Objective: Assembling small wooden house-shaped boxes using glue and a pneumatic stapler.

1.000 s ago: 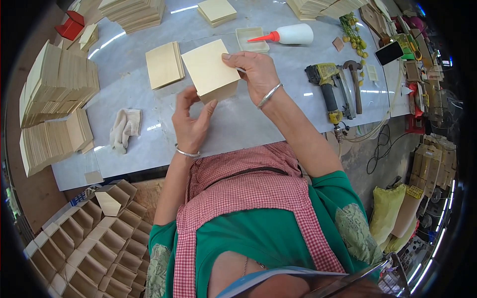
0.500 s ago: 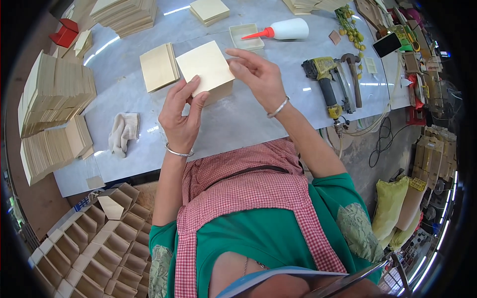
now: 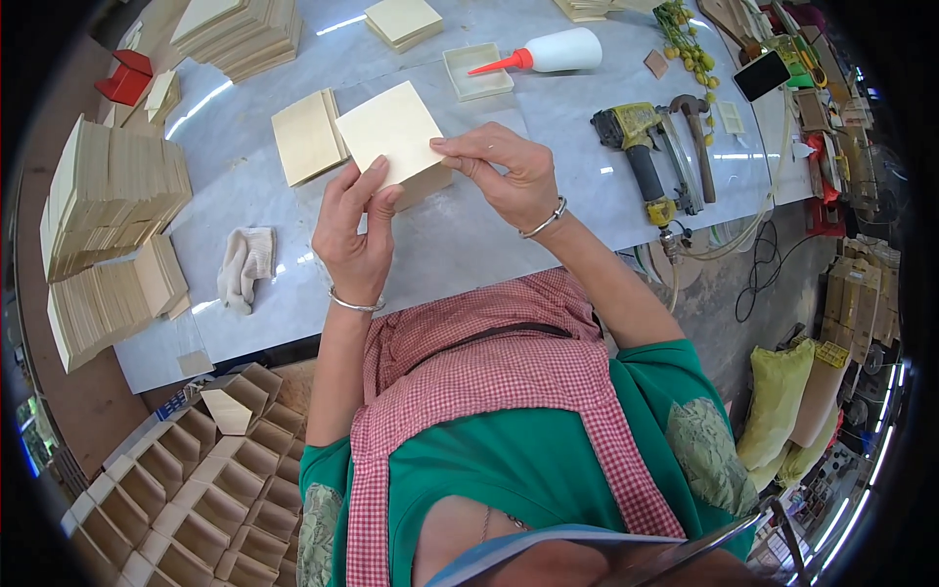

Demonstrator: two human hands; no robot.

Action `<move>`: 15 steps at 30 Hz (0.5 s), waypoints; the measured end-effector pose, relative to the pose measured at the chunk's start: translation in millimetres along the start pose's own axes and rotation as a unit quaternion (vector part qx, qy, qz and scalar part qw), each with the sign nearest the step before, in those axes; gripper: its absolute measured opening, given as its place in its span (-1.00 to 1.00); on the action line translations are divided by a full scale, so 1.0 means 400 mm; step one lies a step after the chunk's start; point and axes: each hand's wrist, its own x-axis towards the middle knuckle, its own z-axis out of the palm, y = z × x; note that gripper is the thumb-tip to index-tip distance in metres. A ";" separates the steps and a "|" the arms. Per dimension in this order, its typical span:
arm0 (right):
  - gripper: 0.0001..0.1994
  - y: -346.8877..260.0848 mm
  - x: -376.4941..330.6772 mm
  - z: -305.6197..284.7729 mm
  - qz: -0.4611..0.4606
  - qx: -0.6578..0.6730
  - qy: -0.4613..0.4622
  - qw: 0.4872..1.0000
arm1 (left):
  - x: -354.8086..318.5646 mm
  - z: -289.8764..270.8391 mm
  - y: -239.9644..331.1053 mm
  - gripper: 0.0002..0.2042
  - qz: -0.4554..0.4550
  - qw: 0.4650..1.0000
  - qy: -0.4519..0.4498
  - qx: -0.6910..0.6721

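- The left hand (image 3: 354, 230) has its grip clamped on the near left edge of a pale square wooden box (image 3: 396, 142), with the fingers up along its side and the thumb on its top panel.
- The right hand (image 3: 504, 176) has its grip pinched together on the box's right edge, fingertips on the top panel.
- The box is held between both hands, tilted, just above the grey counter (image 3: 469, 230) and in front of the person's chest.
- Just beside the box on the left, a flat square wooden panel (image 3: 305, 137) lies on the counter.
- A crumpled white glove (image 3: 245, 264) lies further left, near tall stacks of wooden panels (image 3: 112, 191).
- Beyond the box sit a small open tray (image 3: 477, 70) and a white glue bottle with a red nozzle (image 3: 553, 51).
- To the right lie a yellow nail gun (image 3: 636, 147) and a hammer (image 3: 696, 137), well apart from the hands.
- Below the counter's near edge, open wooden boxes (image 3: 196, 479) stand in rows.
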 end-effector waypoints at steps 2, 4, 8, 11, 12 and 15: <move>-0.79 0.003 -0.003 0.005 -0.010 -0.006 0.008 1.000 | -0.001 0.001 0.001 -0.75 -0.007 1.000 0.001 -0.013; -0.80 0.006 -0.004 0.009 -0.027 -0.010 0.024 0.999 | 0.001 0.001 0.007 -0.75 0.010 1.000 -0.007 -0.014; -0.79 0.004 -0.010 0.011 -0.019 -0.017 0.024 0.999 | -0.001 0.002 -0.002 -0.76 0.002 0.999 -0.020 -0.028; -0.78 -0.005 -0.023 0.023 0.043 0.023 0.061 0.997 | 0.002 0.006 0.006 -0.77 0.004 0.999 -0.017 -0.027; -0.78 -0.007 -0.030 0.029 0.066 0.049 0.075 0.994 | 0.003 0.008 0.007 -0.77 0.005 0.999 -0.019 -0.028; -0.80 -0.002 -0.042 0.035 0.073 0.045 0.094 0.992 | 0.004 0.011 0.009 -0.77 0.005 0.999 0.010 -0.034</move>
